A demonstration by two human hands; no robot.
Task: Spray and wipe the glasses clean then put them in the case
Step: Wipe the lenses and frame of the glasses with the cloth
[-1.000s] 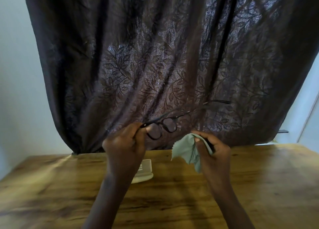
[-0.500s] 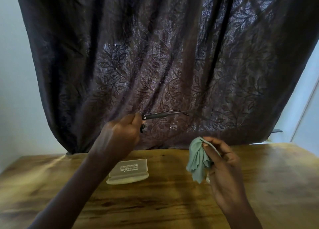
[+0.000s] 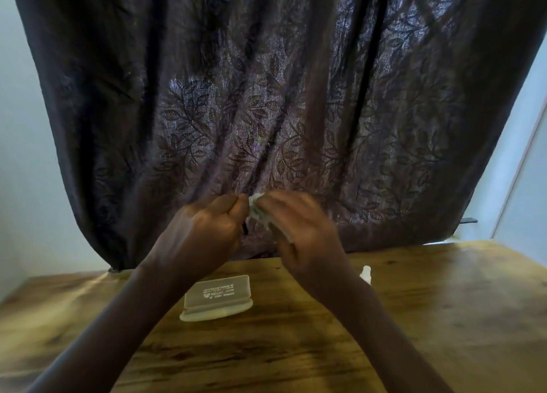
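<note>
My left hand (image 3: 207, 232) is raised in front of the curtain, closed on the dark-framed glasses (image 3: 244, 228), of which only a short dark piece shows below my fingers. My right hand (image 3: 299, 226) is pressed against it from the right, blurred, holding the pale green cloth (image 3: 257, 207) bunched against the glasses. The lenses are hidden by both hands and the cloth. A pale, closed glasses case (image 3: 217, 298) lies on the wooden table (image 3: 444, 318) below my hands. A small white spray bottle (image 3: 365, 274) peeks out behind my right forearm.
A dark leaf-patterned curtain (image 3: 266, 96) hangs right behind the table's far edge. Pale walls show on both sides, with a door frame at the right.
My right hand has risen with the cloth and moved left to meet my left hand, covering the glasses. The glasses' arm that stuck out to the right is now hidden.
</note>
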